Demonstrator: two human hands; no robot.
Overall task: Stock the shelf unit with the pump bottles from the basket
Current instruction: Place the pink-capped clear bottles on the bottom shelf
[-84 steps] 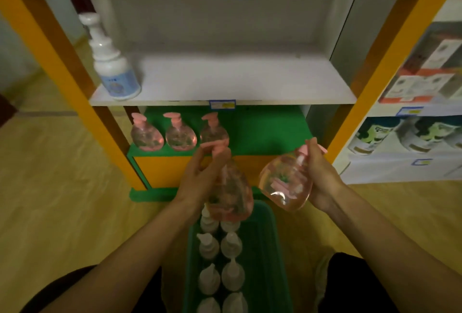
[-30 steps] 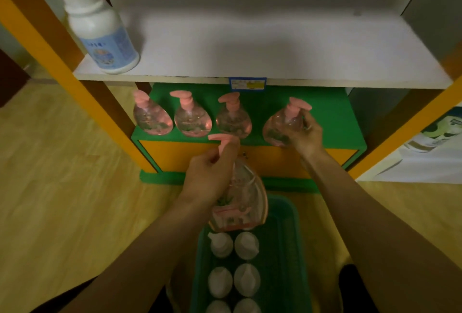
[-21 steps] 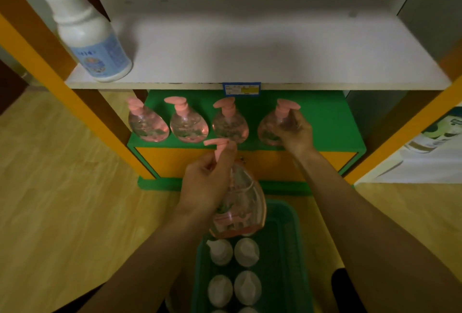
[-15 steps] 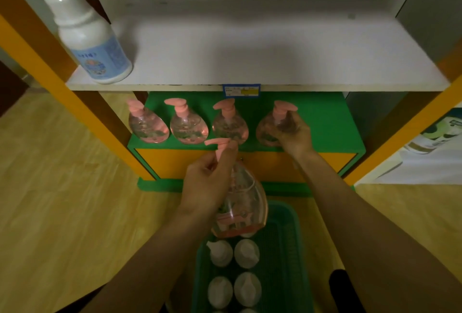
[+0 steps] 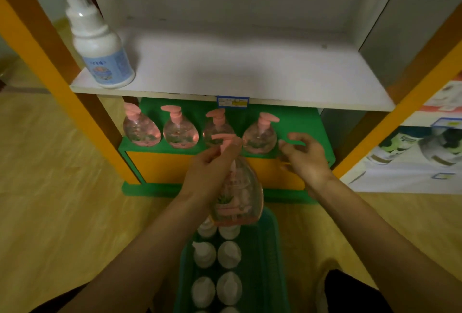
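Head view: left hand (image 5: pixel 210 175) grips pink pump bottle (image 5: pixel 237 195).

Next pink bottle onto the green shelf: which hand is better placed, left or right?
Left. The left hand already grips a pink pump bottle by its neck, just in front of the green shelf. The right hand is empty, fingers loose, beside the fourth shelved bottle.

You look from head height, forward and down. The shelf unit (image 5: pixel 232 72) fills your upper frame, close. The basket (image 5: pixel 275 250) sits bottom centre.
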